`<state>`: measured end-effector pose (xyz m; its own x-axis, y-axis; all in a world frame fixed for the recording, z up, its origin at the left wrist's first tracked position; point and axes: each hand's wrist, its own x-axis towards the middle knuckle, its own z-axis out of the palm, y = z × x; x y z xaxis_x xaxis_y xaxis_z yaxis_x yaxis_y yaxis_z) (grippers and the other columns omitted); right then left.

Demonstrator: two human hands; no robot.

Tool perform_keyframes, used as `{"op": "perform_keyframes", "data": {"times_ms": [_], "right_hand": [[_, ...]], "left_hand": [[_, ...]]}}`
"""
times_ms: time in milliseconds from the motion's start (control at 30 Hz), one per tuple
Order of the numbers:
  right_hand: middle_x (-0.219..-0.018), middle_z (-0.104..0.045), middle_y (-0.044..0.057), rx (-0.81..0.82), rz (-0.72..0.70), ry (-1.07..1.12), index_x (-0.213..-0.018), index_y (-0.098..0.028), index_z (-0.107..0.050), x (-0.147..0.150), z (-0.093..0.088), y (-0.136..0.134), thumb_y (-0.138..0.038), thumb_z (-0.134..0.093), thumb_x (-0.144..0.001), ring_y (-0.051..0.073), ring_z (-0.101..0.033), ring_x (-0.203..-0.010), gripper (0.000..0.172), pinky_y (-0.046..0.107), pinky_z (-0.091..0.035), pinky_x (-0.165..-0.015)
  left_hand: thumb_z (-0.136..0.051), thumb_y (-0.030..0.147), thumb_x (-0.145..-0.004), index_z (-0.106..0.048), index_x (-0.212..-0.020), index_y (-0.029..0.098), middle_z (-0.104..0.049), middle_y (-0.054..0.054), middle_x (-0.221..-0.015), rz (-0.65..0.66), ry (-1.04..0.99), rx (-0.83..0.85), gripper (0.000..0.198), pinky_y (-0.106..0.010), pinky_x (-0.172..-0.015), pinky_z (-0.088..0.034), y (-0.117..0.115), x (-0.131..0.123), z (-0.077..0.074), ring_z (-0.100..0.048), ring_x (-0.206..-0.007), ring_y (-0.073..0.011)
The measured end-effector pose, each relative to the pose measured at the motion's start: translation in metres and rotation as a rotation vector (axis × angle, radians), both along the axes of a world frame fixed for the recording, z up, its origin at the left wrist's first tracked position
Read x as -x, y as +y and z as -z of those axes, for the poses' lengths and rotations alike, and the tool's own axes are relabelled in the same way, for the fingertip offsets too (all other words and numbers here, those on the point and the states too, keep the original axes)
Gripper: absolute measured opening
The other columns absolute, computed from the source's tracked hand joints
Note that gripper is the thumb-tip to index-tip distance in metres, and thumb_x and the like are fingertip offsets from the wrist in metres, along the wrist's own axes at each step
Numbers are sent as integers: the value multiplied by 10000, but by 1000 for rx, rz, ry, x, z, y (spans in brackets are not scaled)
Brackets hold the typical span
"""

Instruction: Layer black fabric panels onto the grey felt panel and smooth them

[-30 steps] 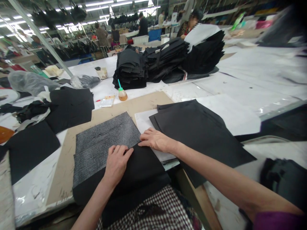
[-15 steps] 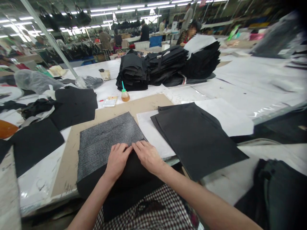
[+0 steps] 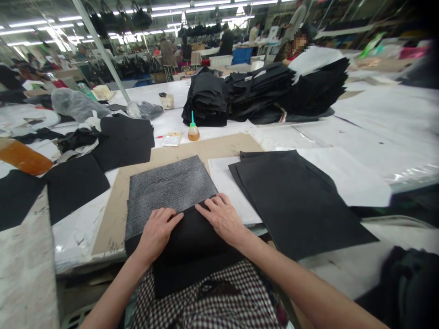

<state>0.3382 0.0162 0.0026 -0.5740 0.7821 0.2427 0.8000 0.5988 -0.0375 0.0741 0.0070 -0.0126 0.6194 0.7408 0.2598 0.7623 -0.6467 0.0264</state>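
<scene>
A grey ribbed fabric panel lies on a brown cardboard sheet at the table's near edge. Its near part is covered by a folded-over black fabric flap that hangs off the edge toward my lap. My left hand lies flat on the flap's left part, fingers stretched toward the fold line. Beside it, my right hand presses flat on the flap's right part, fingertips at the fold. Neither hand grips anything.
A stack of black sheets lies on white paper to the right. A small glue bottle stands behind the cardboard. Piles of black pieces sit further back, loose black pieces at left. Other people work in the background.
My right hand slid left along the fold toward my left hand, then settled on the flap. The camera view shifted, so the table contents appear further right.
</scene>
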Motion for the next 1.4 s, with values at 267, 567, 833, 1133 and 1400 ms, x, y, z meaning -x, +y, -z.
{"op": "perform_keyframes", "data": {"times_ms": [267, 567, 833, 1133, 1400], "right_hand": [[-1202, -569, 137, -62, -64, 29, -1276, -96, -570, 54, -1, -16, -117, -489, -963, 258, -488, -1100, 324, 401, -411, -979], [-1093, -594, 78, 31, -105, 27, -1395, -207, -492, 64, 2, -18, -145, -508, -973, 226, -509, -1002, 427, 372, -429, -884], [-1033, -581, 68, 8, -137, -52, -1386, -260, -511, 70, -7, -16, -148, -528, -956, 235, -496, -935, 444, 399, -415, -860], [-1145, -565, 117, -27, -248, 21, -1277, -104, -562, 124, -3, -29, -139, -474, -985, 240, -488, -1036, 307, 368, -441, -897], [-1062, -573, 78, 13, -255, 33, -1381, -170, -491, 139, 5, -31, -158, -507, -980, 227, -494, -973, 402, 371, -457, -825]], "left_hand": [[-481, 145, -977, -598, -1257, 221, -593, -76, -1092, -59, 73, -15, 313, -382, -856, -426, -7, -3, -5, -520, -973, -228], [-424, 167, -1009, -589, -1271, 218, -583, -77, -1094, -102, -117, 89, 314, -362, -878, -452, -29, 64, 2, -517, -968, -201], [-481, 118, -962, -570, -1323, 219, -578, -94, -1148, -107, 20, 84, 385, -396, -889, -446, -41, 85, -4, -509, -1004, -232], [-509, 157, -968, -543, -1350, 253, -599, -77, -1120, -144, 62, 83, 396, -398, -888, -449, -46, 79, -16, -529, -998, -233], [-420, 259, -1029, -643, -1166, 215, -598, -58, -1038, -241, -356, 195, 266, -309, -850, -506, -56, 122, -3, -571, -961, -168]]}}
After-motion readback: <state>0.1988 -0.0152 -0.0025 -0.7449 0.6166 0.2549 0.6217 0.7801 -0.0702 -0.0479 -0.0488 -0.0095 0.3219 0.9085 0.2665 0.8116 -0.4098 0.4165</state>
